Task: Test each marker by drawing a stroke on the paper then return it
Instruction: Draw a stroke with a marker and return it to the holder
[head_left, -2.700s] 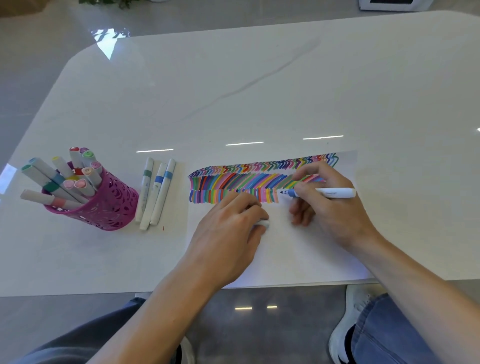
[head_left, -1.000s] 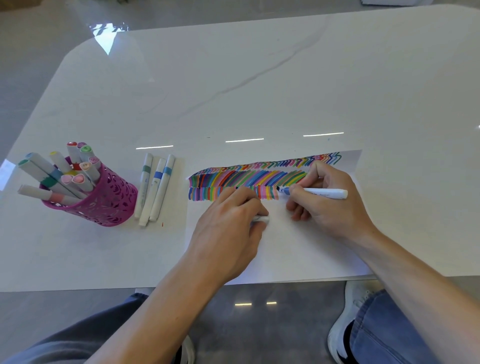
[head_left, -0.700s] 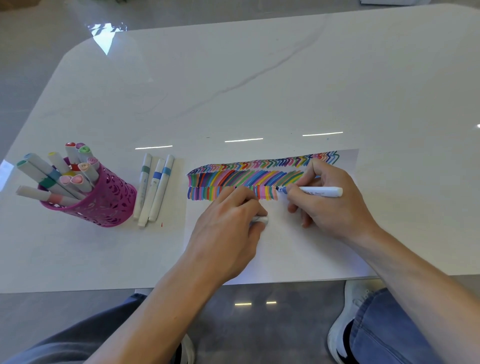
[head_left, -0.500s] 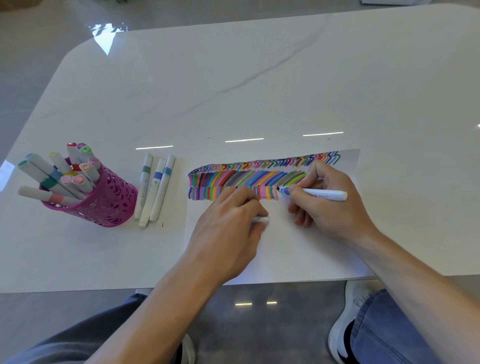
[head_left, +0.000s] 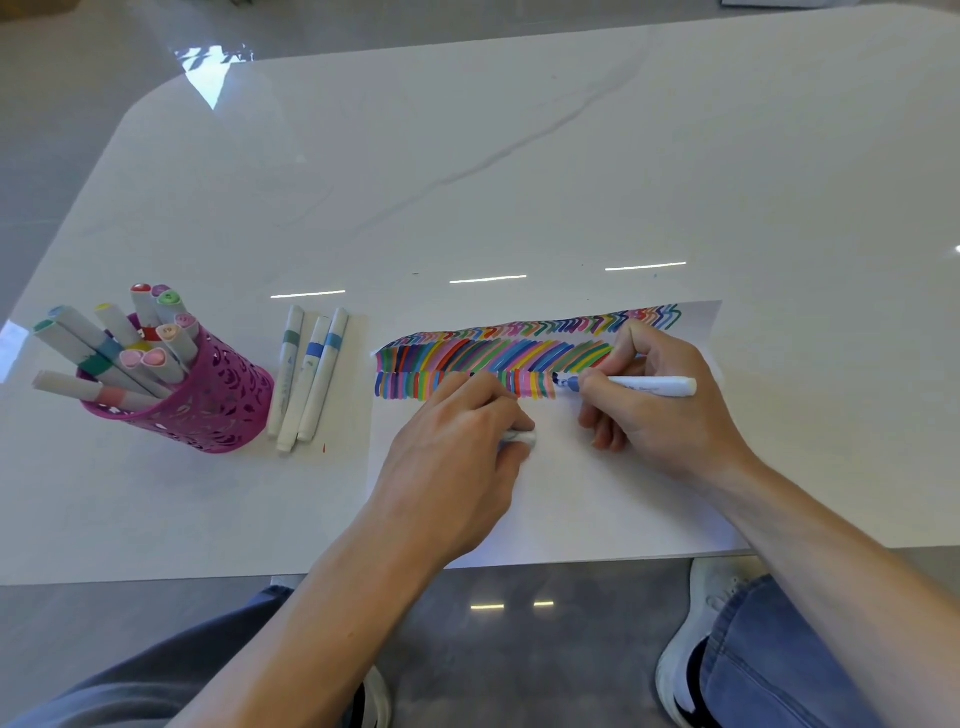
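While the right hand (head_left: 670, 415) pinches the blue marker (head_left: 649, 386) with its tip at the right end of the lower row of strokes on the paper (head_left: 597, 499), the left hand (head_left: 457, 457) rests on the sheet, curled round a small white cap (head_left: 519, 438) that only just shows past the fingers. Several risks are noted. The tip sits just beside the last salmon stroke, so a slight drift leftward would probably overlay it and muddy the test mark. The curled lower fingers of the right hand lie on the paper below the row, and dragging them across fresh ink would likely smear it. The sheet's near edge lies at the counter (head_left: 519, 156) edge and the surface looks glossy; should the left hand lift, the paper may slide. The cap could slip from the fist onto the floor (head_left: 493, 649). The pink holder (head_left: 208, 410) is crowded with markers leaning outward to the left, so a careless return might tip it, and three markers (head_left: 306, 379) lying just beside it could roll. As to the surroundings, the counter is white with faint grey veining and rounded corners, reflecting strip lights and a window. Below it is a polished grey floor, with the person's trouser legs and white shoes (head_left: 696, 649) visible.
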